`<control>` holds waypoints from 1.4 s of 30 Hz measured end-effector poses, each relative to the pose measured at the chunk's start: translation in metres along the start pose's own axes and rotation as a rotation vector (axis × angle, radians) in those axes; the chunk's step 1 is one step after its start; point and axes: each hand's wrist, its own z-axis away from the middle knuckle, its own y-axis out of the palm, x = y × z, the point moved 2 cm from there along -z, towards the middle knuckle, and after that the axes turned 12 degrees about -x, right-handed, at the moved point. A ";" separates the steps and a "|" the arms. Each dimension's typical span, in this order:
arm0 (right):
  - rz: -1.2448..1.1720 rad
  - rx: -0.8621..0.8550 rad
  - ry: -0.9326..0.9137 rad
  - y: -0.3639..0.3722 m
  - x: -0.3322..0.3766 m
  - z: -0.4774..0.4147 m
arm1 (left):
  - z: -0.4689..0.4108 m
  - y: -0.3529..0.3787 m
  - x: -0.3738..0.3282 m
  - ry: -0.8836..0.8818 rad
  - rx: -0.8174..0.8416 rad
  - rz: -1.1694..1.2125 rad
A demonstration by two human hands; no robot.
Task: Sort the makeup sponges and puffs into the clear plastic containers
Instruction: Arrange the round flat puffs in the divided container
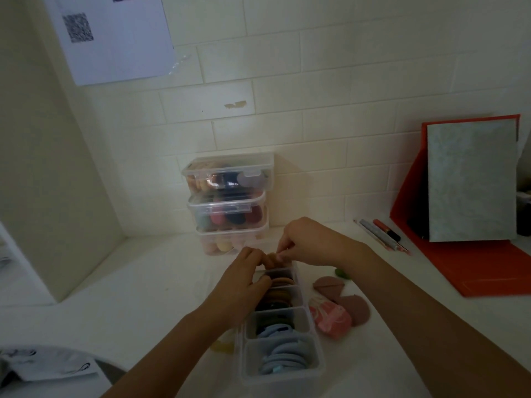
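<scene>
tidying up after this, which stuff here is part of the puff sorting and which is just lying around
Job: divided clear tray, tan puffs held by left hand and right hand, loose brown puffs, pink puff, stacked clear boxes.
Lying about: pens, orange stand, paper on wall.

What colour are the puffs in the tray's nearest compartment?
Light blue puffs, seen in the head view.

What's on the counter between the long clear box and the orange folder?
Head view: brownish puffs and a pink puff lie there, plus something small and green.
</scene>
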 end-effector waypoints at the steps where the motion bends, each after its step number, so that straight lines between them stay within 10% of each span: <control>1: 0.004 0.006 0.004 0.002 0.000 0.000 | 0.000 0.000 0.000 0.003 -0.004 0.002; 12: -0.016 0.220 -0.024 -0.004 -0.004 0.002 | -0.001 0.001 0.002 -0.061 0.055 -0.010; 18: -0.068 -0.193 0.308 -0.018 -0.061 -0.001 | 0.001 0.000 -0.001 -0.037 0.117 0.015; 21: -0.010 -0.122 0.382 0.008 -0.082 0.002 | 0.001 0.000 -0.002 -0.024 0.134 -0.004; 36: 0.344 -0.125 0.144 0.037 -0.075 -0.006 | 0.000 0.002 -0.001 0.002 0.135 -0.021; 42: -0.067 -0.457 0.234 0.006 -0.070 -0.004 | 0.000 0.001 -0.002 0.010 0.111 -0.012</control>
